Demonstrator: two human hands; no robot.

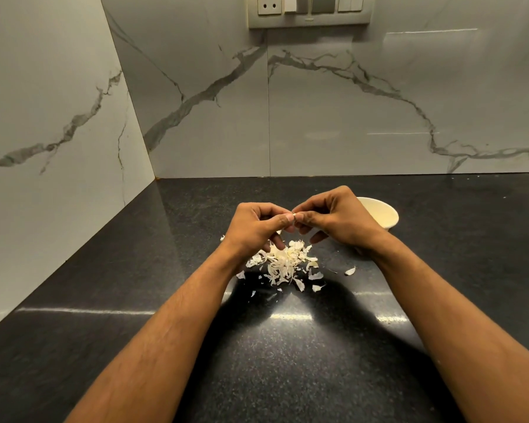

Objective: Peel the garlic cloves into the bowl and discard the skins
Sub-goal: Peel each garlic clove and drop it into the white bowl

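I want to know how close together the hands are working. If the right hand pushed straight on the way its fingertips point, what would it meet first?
Probably the left hand: the right hand points left at it, both pinching a garlic clove between them.

2 bare forearms reach in from the bottom edge, with fine hair along them. The left hand [254,227] and right hand [336,221] wear no rings, watch or gloves. Nails are short.

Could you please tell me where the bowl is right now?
In the head view, the bowl sits on the dark counter just behind the right hand, right of the skins.
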